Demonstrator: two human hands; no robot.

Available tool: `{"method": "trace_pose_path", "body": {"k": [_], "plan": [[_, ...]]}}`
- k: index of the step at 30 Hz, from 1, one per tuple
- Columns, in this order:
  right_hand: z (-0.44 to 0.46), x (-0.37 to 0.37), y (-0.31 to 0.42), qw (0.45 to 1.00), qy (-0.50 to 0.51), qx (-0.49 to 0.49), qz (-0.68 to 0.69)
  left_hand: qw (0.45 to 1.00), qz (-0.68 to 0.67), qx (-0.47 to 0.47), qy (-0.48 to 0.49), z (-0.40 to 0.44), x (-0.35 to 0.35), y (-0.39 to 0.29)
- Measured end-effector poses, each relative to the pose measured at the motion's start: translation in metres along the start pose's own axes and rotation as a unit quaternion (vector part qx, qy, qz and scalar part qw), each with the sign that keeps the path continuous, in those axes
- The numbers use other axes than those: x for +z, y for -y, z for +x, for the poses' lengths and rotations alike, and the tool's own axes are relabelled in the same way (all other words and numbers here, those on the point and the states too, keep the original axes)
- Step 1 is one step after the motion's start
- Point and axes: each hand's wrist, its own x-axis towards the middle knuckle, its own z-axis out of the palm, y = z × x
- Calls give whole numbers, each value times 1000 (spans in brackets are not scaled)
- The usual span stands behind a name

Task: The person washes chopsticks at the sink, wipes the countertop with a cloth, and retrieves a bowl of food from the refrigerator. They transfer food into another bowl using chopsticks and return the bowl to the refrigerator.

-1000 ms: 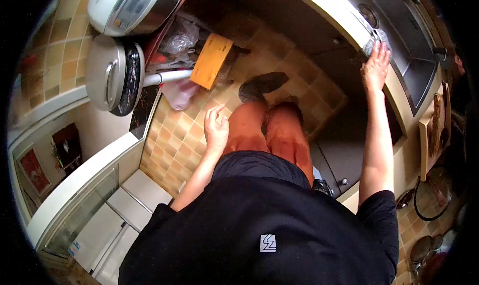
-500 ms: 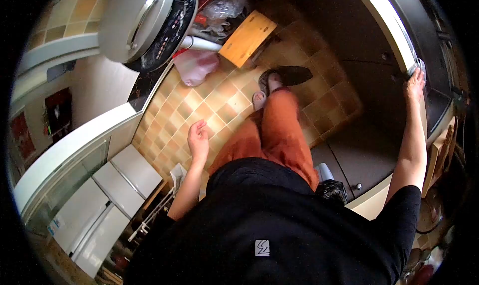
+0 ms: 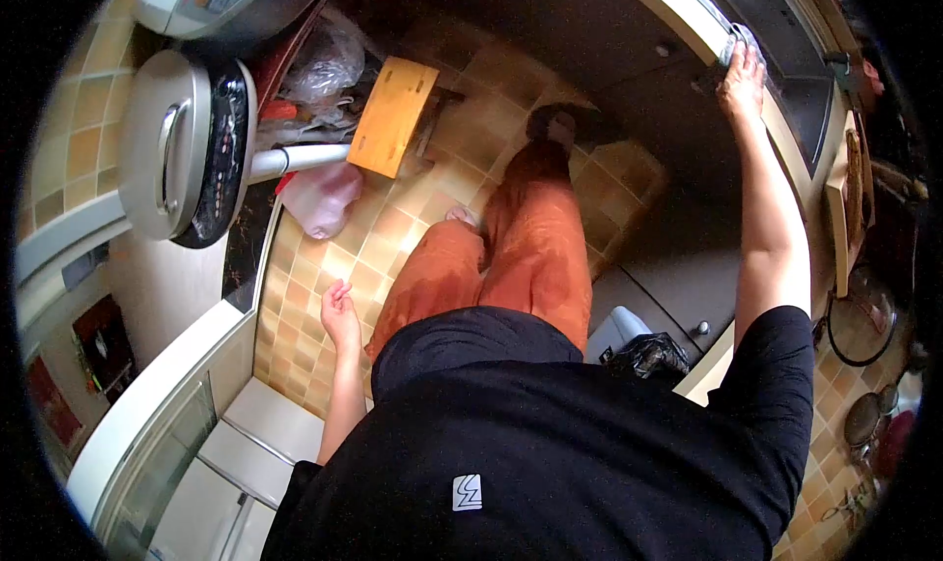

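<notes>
My right hand (image 3: 743, 84) presses a grey cloth (image 3: 739, 46) against the pale counter edge (image 3: 688, 13) beside the dark sink at the upper right. Its fingers lie over the cloth, which shows only in part beyond the fingertips. My left hand (image 3: 340, 315) hangs low over the tiled floor (image 3: 305, 266), left of my orange-brown trousers, with its fingers loosely curled and nothing visible in them. A pink plastic bag (image 3: 321, 199) on the floor is the nearest object beyond it.
A wooden stool (image 3: 392, 117) stands ahead, beside clear plastic bags (image 3: 329, 65). On the left are a lidded cooker (image 3: 182, 148) and a white appliance (image 3: 221, 1). A bin with a black bag (image 3: 648, 355) stands by the dark cabinets (image 3: 678, 296). A wooden board (image 3: 843, 212) is at the right.
The view has swung and my legs have stepped. My right hand stays on the cloth at the counter edge. My left hand has swung lower, nearer my body.
</notes>
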Motion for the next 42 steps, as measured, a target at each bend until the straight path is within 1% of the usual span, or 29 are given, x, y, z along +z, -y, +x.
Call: {"method": "trace_pose_path", "body": {"k": [1, 4, 5, 7, 10, 11, 13, 16, 17, 18, 19, 20, 21, 22, 23, 24, 25, 26, 28, 29, 30, 32, 33, 36, 37, 38, 40, 42], "plan": [[4, 13, -2, 1000, -18, 3, 14, 1000, 3, 12, -1, -1, 2, 2], [2, -4, 6, 999, -12, 20, 24, 999, 24, -25, 26, 3, 5, 7], [2, -4, 6, 998, -35, 19, 51, 998, 36, -33, 38, 3, 3, 6], [1, -4, 4, 998, -37, 17, 48, 995, 60, -50, 62, -2, -5, 5], [-1, -8, 6, 996, -51, 18, 75, 992, 91, -67, 64, -13, -19, 3], [2, -8, 4, 995, -57, 17, 81, 989, 98, -86, 62, -18, -22, 8], [3, -5, 3, 994, -59, 14, 87, 984, 112, -126, 57, -23, -28, 27], [2, 3, 10, 991, -90, -2, 96, 981, 126, -147, 36, -34, -37, 51], [5, 1, 8, 999, -20, -14, 24, 981, 130, -143, 32, -34, -39, 69], [0, -8, 7, 1000, -2, -10, -18, 981, 135, -140, 29, -33, -39, 91], [-1, -14, 9, 1000, -1, -10, -2, 981, 138, -133, 14, -34, -40, 108], [-4, -19, 6, 1000, 1, -11, 13, 981, 116, -155, 11, -42, -41, 119], [-8, -11, 0, 998, -29, -16, 48, 980, 94, -177, 9, -51, -41, 125], [-8, -3, -2, 994, -60, -17, 84, 979, 70, -193, 6, -51, -38, 126], [-10, -6, -3, 995, -59, -17, 81, 980, 85, -178, 11, -61, -36, 100], [-11, -10, -2, 995, -59, -16, 77, 982, 93, -167, 3, -62, -37, 96], [-8, -9, -6, 994, -62, -40, 80, 983, 98, -156, -2, -62, -35, 96], [-5, -3, -8, 993, -84, -49, 68, 984, 104, -145, -8, -62, -37, 97], [-16, -34, 4, 998, -2, -11, 60, 988, 62, -139, -39, -67, -45, 99], [-18, -26, 0, 997, -32, -32, 58, 988, 33, -143, -58, -73, -48, 99], [-14, -9, -9, 998, -32, -46, 2, 986, 4, -146, -77, -79, -50, 99], [-20, -26, -10, 993, -57, -101, 34, 986, 13, -145, -83, -91, -48, 99], [-20, -27, -8, 993, -52, -99, 28, 986, 18, -145, -84, -97, -45, 100], [-20, -30, -6, 995, -43, -88, 9, 981, 92, -136, -99, -114, -38, 91], [-23, -31, -6, 996, -43, -82, 7, 981, 55, -161, -95, -120, -38, 82], [-23, -32, -5, 996, -43, -76, 5, 981, 60, -156, -102, -124, -38, 86], [-19, -26, -8, 994, -60, -86, -6, 980, 68, -145, -116, -132, -38, 98], [-21, -23, -8, 993, -88, -76, 13, 968, 132, -173, -122, -135, -45, 83]]}}
